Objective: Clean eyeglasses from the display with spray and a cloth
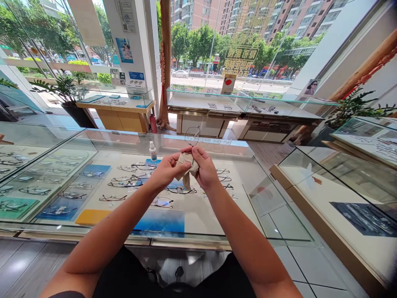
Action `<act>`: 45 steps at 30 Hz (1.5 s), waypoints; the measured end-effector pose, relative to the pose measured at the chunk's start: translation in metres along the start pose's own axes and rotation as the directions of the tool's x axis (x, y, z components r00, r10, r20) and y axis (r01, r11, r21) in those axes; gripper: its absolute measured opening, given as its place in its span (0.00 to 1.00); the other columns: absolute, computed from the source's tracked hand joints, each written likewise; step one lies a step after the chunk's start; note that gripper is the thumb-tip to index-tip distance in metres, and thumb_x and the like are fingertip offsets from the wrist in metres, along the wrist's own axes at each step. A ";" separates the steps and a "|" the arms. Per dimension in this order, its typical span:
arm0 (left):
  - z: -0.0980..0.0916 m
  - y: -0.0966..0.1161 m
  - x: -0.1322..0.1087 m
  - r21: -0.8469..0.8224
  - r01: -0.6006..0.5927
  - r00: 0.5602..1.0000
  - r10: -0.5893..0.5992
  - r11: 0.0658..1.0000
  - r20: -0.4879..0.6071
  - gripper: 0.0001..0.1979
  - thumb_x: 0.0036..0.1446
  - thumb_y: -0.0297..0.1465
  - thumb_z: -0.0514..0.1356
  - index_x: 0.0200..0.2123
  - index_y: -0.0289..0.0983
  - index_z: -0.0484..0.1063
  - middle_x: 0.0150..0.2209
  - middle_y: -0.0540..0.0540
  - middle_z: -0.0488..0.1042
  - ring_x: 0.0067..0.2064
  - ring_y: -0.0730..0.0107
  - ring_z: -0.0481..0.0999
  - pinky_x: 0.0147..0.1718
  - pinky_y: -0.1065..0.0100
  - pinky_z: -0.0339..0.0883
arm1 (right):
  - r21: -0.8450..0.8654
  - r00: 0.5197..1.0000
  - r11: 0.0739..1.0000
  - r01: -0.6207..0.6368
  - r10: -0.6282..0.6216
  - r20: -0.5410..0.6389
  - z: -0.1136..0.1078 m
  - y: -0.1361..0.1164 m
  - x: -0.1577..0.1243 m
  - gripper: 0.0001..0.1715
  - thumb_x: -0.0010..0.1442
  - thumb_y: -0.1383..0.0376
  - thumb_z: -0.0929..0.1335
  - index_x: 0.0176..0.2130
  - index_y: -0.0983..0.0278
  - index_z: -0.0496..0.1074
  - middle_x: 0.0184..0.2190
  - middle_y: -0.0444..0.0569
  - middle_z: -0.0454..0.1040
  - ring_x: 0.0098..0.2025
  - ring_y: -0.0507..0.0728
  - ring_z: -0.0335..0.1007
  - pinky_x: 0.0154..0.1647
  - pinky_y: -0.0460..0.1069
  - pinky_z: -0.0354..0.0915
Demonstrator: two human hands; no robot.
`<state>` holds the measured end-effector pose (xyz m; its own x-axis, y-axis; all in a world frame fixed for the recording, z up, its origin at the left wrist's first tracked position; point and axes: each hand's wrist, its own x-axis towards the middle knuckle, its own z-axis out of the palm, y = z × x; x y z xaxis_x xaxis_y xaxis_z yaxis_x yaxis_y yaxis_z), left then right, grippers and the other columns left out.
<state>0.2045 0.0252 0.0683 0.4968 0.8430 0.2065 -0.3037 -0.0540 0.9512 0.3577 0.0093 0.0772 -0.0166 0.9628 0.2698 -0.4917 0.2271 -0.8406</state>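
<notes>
Above the glass counter, both my hands meet around a beige cleaning cloth (186, 159). My left hand (169, 169) pinches the cloth, thumb across its front. On the other side my right hand (205, 167) grips the cloth too, its thumb and fingers closed near the top. A pair of eyeglasses (192, 135) sticks up from between the hands, one thin-rimmed lens showing; the rest is hidden by fingers and cloth. Which hand bears the frame I cannot tell. A small white spray bottle (153, 151) stands upright on the counter, left of my hands.
The glass display counter (217, 225) holds several eyeglasses (124, 181), blue mats (164, 221) and a yellow block (94, 217). Another glass case (310, 182) borders it on the right. More showcases (201, 101) line the window, with a potted plant (70, 93) at left.
</notes>
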 end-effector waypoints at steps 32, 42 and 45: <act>-0.020 0.011 0.007 0.279 -0.142 0.966 0.194 0.950 -0.170 0.30 0.57 0.60 0.73 0.36 0.36 0.83 0.33 0.47 0.79 0.35 0.69 0.71 0.37 0.68 0.65 | -0.272 0.989 0.953 0.134 -0.112 0.098 -0.017 -0.003 0.004 0.23 0.61 0.40 0.79 0.35 0.56 0.88 0.58 0.52 0.74 0.68 0.66 0.69 0.69 0.58 0.66; -0.017 0.013 0.006 0.318 -0.176 0.965 0.227 0.932 -0.132 0.29 0.60 0.59 0.72 0.38 0.36 0.87 0.37 0.44 0.84 0.39 0.65 0.77 0.43 0.66 0.70 | -0.371 0.986 0.913 0.169 -0.157 0.061 -0.015 0.000 0.004 0.20 0.62 0.44 0.78 0.35 0.57 0.87 0.53 0.52 0.76 0.62 0.64 0.72 0.70 0.59 0.64; -0.018 0.013 0.007 0.288 -0.140 0.963 0.199 0.947 -0.184 0.31 0.57 0.60 0.74 0.39 0.35 0.87 0.36 0.44 0.83 0.36 0.67 0.75 0.38 0.67 0.68 | -0.376 0.986 0.912 0.166 -0.158 0.052 -0.017 -0.001 0.004 0.20 0.63 0.45 0.77 0.35 0.57 0.87 0.54 0.52 0.76 0.63 0.64 0.71 0.67 0.58 0.66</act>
<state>0.1890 0.0401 0.0776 0.2680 0.8994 0.3454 -0.1237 -0.3235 0.9381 0.3729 0.0154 0.0715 0.0162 0.9059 0.4231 -0.1235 0.4217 -0.8983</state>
